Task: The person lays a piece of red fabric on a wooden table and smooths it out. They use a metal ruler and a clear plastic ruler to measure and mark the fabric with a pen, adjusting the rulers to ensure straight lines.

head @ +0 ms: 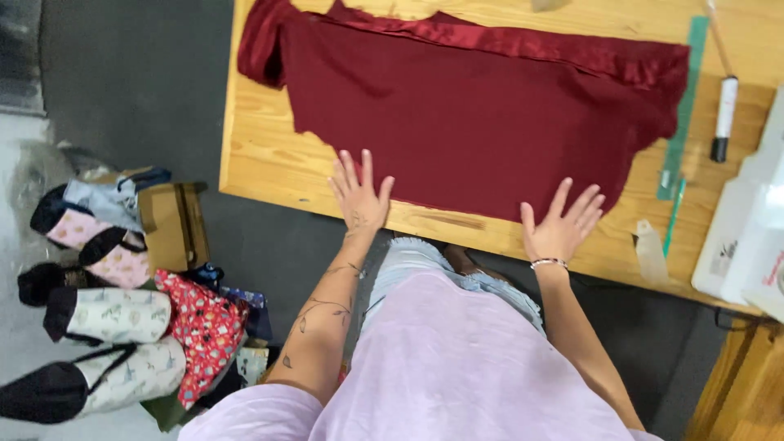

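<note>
Head view, looking down: your left hand (pixel 359 196) lies flat with fingers spread at the near edge of the dark red fabric (pixel 482 122), at centre frame, grasping nothing. Your right hand (pixel 562 224) does the same, released and splayed, right of centre, fingertips on the cloth's lower edge. The fabric is spread across the wooden table (pixel 261 155) in the upper half. A green ruler (pixel 684 106) and a white marker (pixel 723 118) lie at upper right, beside a white sewing machine (pixel 747 229). Patterned bags (pixel 122 318) sit lower left.
</note>
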